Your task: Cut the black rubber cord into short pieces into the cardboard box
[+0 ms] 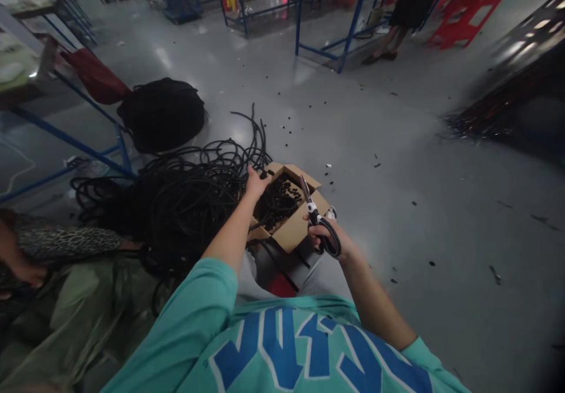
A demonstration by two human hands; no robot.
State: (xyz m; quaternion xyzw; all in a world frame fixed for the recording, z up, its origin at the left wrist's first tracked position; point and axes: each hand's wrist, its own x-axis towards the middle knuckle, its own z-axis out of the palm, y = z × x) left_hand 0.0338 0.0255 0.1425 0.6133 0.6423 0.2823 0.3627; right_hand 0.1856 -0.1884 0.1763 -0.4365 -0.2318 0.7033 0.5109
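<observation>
your right hand [324, 237] is closed around the scissors [311, 207] at the right edge of the carton [293, 228]; your left hand [256, 185] grasps black tubing [268, 173] at the carton's far left corner. the tubing appears light and springy: pinch it near the end, clear of the scissors.

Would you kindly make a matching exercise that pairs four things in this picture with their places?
1. Scissors
2. Pile of small black pieces
3. Heap of black cords
4. Red stool

A. Left of the cardboard box
B. Upper right of the picture
C. Inside the cardboard box
D. In the right hand

Pairs: 1-D, 2-C, 3-A, 4-B
</observation>
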